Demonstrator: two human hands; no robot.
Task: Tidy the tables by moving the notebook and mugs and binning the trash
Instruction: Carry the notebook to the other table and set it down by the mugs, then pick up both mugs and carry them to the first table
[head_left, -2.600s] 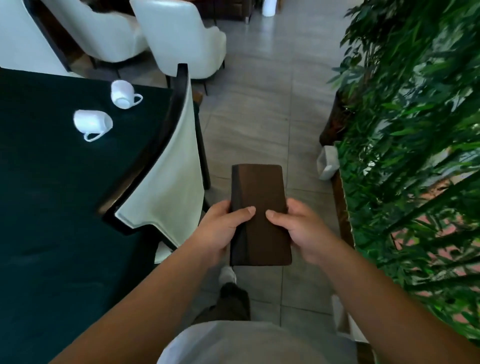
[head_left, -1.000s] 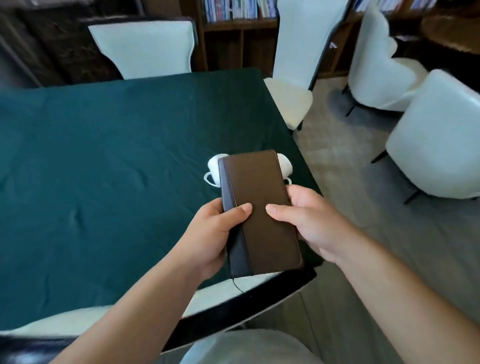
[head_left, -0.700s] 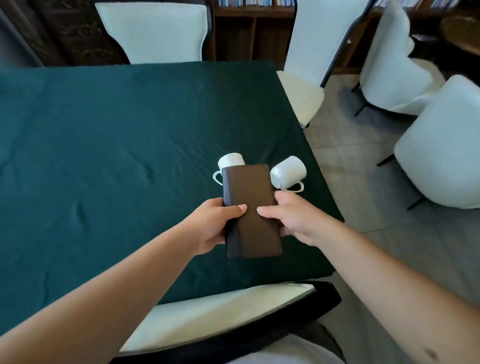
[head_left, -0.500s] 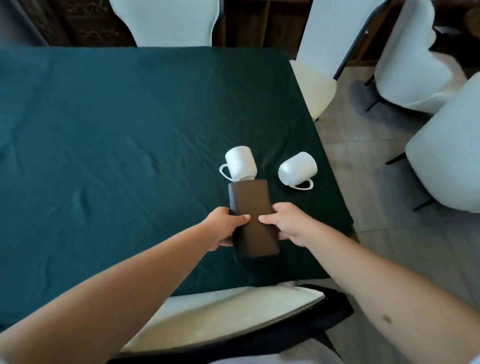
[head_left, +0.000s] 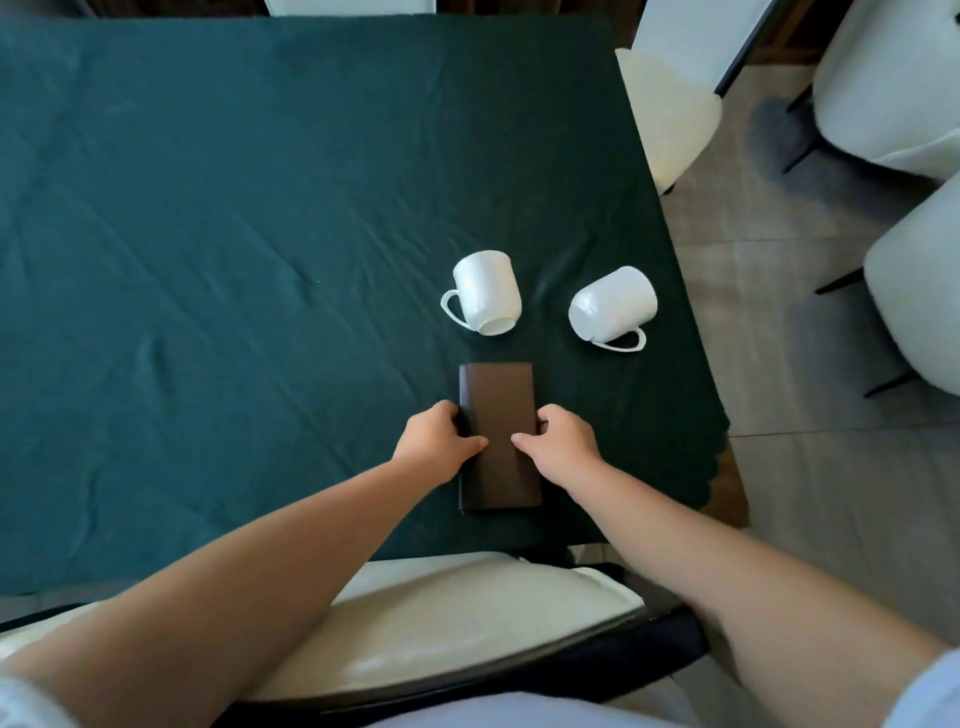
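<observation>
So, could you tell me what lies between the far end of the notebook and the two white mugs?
In the head view, only bare green tablecloth separates the notebook from the left mug and the right mug.

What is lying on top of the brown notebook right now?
Only the two thumbs lie on the notebook: left hand and right hand grip its sides. Their fingers along the edges are partly hidden.
</observation>
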